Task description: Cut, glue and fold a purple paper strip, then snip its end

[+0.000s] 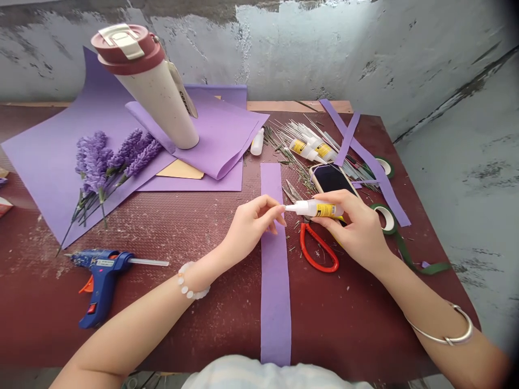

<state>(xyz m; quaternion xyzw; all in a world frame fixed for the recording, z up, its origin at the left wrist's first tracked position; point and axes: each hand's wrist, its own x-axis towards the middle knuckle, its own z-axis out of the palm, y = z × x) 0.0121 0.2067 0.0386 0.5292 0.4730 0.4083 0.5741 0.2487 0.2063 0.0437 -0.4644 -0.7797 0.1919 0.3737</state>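
In my right hand point(357, 227) is a small white glue bottle point(324, 209) with a yellow label, lying nearly level and pointing left. The fingertips of my left hand point(253, 221) pinch the end of its nozzle; whether a cap sits there I cannot make out. Both hands are above a long purple paper strip point(275, 302) that runs lengthwise down the table. Just under the bottle lie red-handled scissors point(318, 254), their blades partly hidden. A phone point(333, 178) rests behind my right hand.
A blue glue gun point(103, 281) lies at left, below purple flowers point(97, 162). A tall tumbler point(158, 97) stands on purple paper sheets point(227, 129). Wire stems point(292, 132), other glue bottles point(323, 148), green tape point(385, 219) and crossed paper strips point(373, 165) lie at right.
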